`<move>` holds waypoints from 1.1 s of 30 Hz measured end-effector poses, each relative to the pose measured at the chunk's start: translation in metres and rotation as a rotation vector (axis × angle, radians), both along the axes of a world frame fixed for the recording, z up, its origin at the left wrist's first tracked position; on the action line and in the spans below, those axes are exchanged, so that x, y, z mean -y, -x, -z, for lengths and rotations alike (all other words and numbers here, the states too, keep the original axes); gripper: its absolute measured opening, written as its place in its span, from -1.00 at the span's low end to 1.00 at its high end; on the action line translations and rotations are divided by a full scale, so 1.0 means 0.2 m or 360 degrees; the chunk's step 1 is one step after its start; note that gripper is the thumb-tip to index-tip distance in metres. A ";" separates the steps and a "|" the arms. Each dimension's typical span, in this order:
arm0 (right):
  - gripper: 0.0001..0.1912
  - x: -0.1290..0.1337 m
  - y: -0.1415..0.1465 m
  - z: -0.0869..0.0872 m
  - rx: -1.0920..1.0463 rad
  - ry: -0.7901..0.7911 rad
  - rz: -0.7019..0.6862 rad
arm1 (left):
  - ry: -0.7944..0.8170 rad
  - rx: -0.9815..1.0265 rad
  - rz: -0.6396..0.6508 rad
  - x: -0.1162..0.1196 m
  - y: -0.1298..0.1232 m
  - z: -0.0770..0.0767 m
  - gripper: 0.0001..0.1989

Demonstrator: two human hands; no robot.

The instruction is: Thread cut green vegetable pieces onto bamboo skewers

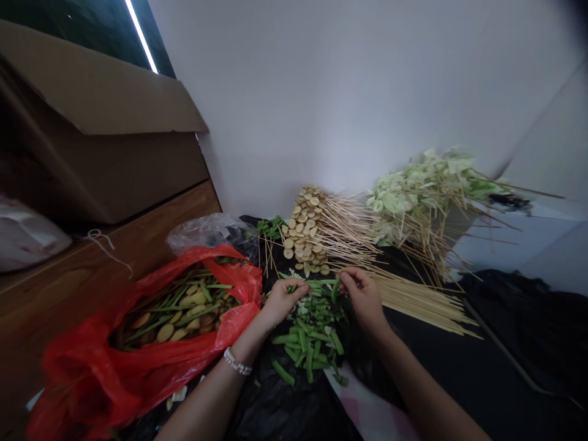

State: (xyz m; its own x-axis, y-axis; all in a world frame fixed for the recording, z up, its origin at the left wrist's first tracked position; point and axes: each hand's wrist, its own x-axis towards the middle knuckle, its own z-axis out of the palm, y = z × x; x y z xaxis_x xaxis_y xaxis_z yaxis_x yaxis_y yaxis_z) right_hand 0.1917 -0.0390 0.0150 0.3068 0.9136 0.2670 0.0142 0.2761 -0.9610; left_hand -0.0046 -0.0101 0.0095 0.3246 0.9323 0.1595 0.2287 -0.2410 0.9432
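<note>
- left hand (280,301) and right hand (362,299) both closed on a green bean (319,283), the right pinching its end, just above the pile of cut beans (312,349)
- bamboo skewers (413,300) lie just right of that pile
- risk: a slack pinch could drop the bean; a sideways elbow could knock the skewers

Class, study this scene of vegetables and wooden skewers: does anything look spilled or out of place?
Yes: pale scraps lie loose on the black plastic sheet beside the red plastic bag, away from the green beans, so they look dropped.
</note>
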 end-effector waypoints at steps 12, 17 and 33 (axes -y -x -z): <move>-0.63 0.00 0.00 -0.04 -0.0264 0.0120 -0.0162 | -0.0381 -0.0505 -0.0317 0.01 0.03 0.01 -0.66; -0.64 0.03 0.09 0.01 -0.0153 0.0129 -0.0298 | -0.0547 -0.0343 -0.0032 0.08 -0.02 -0.05 -0.70; -0.65 0.04 0.03 0.03 0.0488 0.0122 -0.0603 | 0.0615 0.0530 0.0306 0.04 0.01 -0.04 -0.63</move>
